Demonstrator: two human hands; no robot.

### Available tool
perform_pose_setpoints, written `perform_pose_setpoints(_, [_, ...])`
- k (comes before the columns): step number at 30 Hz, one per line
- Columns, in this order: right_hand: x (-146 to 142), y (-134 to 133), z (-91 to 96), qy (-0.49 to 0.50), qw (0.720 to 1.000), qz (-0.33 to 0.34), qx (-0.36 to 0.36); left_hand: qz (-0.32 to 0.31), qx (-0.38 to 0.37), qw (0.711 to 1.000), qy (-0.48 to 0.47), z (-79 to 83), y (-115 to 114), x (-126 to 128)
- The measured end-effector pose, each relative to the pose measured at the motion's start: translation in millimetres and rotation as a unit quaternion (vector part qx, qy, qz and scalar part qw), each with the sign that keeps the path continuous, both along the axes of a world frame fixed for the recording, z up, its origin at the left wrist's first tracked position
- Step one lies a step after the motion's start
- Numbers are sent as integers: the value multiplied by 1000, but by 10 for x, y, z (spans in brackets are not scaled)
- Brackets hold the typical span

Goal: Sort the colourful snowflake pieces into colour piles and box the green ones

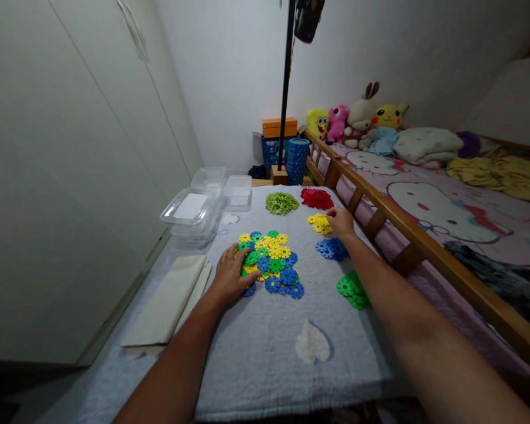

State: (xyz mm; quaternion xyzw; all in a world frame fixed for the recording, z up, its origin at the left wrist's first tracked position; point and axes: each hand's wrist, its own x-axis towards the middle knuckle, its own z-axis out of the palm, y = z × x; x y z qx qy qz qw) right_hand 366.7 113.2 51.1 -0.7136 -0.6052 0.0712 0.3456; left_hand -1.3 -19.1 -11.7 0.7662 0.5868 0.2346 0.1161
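Note:
My left hand lies with fingers spread on the left side of a mixed pile of yellow, green and blue flower-shaped interlocking discs. Over at the right, my right hand has its fingertips pinched together at the edge of a small heap of yellow discs. Whatever is between those fingertips is too small to make out. Just below that hand is a heap of blue discs. Nearer to me, a heap of green discs is partly hidden by my right forearm.
Light green pieces and red pieces form two heaps at the back. Clear plastic boxes stand at the back left, with folded cream cloth nearer. A wooden bed rail borders the table's right side; a black pole rises behind.

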Motion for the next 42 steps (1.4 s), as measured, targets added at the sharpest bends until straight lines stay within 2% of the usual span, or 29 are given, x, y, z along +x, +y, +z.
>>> perform_pose_setpoints(5, [-40, 148, -129, -106, 994, 2, 13, 2, 11, 1000, 0, -22, -10, 5])
perform_pose_setpoints(10, [-1, 117, -245, -153, 987, 42, -23, 2, 20, 1000, -3, -50, -15, 8])
perform_pose_setpoints(13, [15, 52, -225, -169, 984, 47, -32, 1, 19, 1000, -7, -46, -13, 9])
perform_pose_setpoints(17, [-124, -116, -126, -141, 989, 42, 3, 8, 9, 1000, -4, -29, -10, 23])
perform_pose_setpoints(20, [-389, -319, -118, -83, 990, 116, -14, 12, 6, 1000, -6, -21, -9, 34])
perform_pose_setpoints(22, [-605, -465, -180, -58, 979, 189, -51, 12, 8, 1000, -8, -19, -9, 37])
perform_pose_setpoints(24, [-810, -589, -281, -59, 970, 227, -66, 10, 8, 1000, -5, -17, -11, 36])
perform_pose_setpoints(27, [-1032, -697, -432, -79, 970, 218, -70, 8, 7, 1000, 2, -8, -16, 37])
perform_pose_setpoints(30, [-1133, -724, -516, -97, 966, 218, -97, 11, 5, 1000, 11, 9, -24, 46])
perform_pose_setpoints(42, [-1136, -714, -482, -92, 967, 211, -104, 14, 7, 1000, 22, 12, -37, 58])
